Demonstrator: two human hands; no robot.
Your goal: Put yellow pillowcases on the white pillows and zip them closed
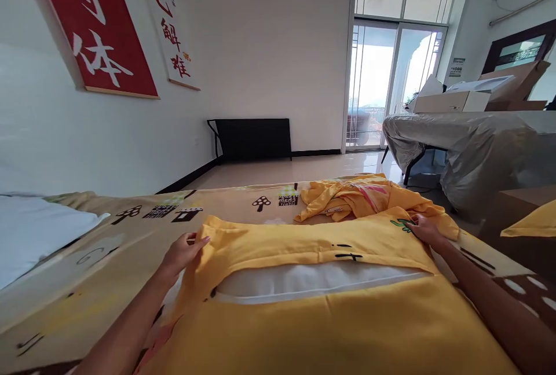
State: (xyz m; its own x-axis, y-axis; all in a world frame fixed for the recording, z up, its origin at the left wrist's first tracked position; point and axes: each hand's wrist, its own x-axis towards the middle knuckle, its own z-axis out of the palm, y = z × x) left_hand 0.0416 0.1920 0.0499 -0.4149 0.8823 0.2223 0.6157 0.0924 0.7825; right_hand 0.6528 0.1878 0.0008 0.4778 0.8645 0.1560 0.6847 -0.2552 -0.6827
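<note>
1. The left hand (179, 254) has its fingers closed on the far left corner of the yellow cover (330, 334), pinching the cloth at its edge.
2. The right hand (425, 230) grasps the far right corner, fingers curled over it beside a green print.
3. The cover lies between the two sets of fingers and spreads from them toward the wearer; through its slit, nearer than the fingertips, shows a white filling (295, 282).
4. Gripping opposite corners probably keeps the far edge stretched and level, and the slit facing up leaves the filling within sight.
5. The bed (234, 195) beneath seems to serve as a broad, soft support; a crumpled yellow cloth (356, 198) sits just beyond the right fingers, perhaps pushed there for room.
6. Well left of the left fingers, a white thing (39, 230) is cut off by the frame; it may be a pillow.
7. The cover's near end runs out of view, most of the filling is hidden, and the undersides of both grips cannot be made out.
</note>
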